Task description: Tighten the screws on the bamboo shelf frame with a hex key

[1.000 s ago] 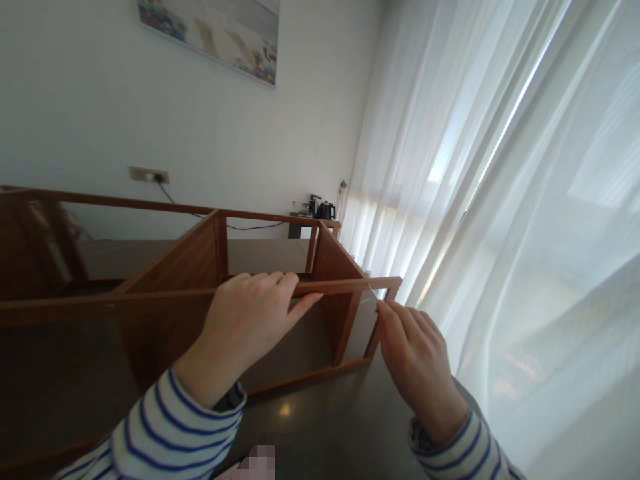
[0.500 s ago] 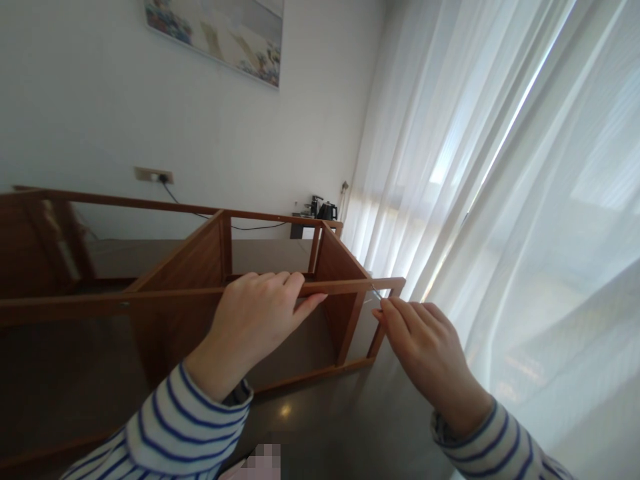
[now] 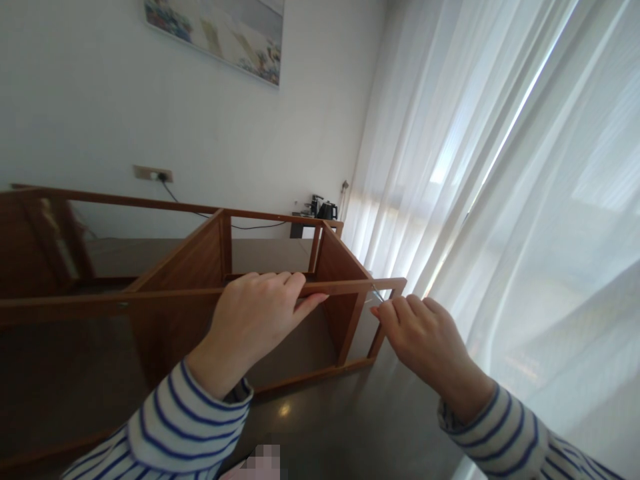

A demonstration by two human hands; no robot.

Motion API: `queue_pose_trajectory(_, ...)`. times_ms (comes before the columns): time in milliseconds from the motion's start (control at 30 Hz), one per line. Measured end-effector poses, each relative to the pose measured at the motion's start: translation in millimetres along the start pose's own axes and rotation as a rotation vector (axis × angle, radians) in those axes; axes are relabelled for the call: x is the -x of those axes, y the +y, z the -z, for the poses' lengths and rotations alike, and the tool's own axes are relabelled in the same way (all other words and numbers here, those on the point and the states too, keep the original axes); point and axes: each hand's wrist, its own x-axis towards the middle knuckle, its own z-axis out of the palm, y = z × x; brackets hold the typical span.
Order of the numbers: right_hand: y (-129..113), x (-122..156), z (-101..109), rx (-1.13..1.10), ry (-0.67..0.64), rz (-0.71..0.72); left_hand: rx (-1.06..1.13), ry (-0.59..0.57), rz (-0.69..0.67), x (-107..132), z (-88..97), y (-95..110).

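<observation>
A long brown wooden shelf frame [image 3: 340,288] lies on its side in front of me. My left hand [image 3: 257,320] is closed over its near top rail, fingers curled over the far side and the thumb along the front. Farther right, my right hand [image 3: 423,340] is closed around a slim metal tool that looks like a hex key [image 3: 378,294]. The tool's tip meets the rail near its right end, by the joint with the end shelf panel [image 3: 345,257]. The part inside my fist is hidden.
White sheer curtains [image 3: 440,133] hang close on the right. Behind the frame, a black kettle [image 3: 327,211] stands on a low stand by the wall. A socket [image 3: 153,174] with a plugged-in cord is on the wall, below a framed picture [image 3: 225,40].
My right hand has turned slightly around the tool, its knuckles rising a little and the wrist moving right. My left hand and the frame have stayed in place.
</observation>
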Motion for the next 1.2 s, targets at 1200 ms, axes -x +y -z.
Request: queue_pose_trajectory(1200,4,2,17,0.001,0.007,0.061,0.007,0.051,-0.018,1,1.7,3)
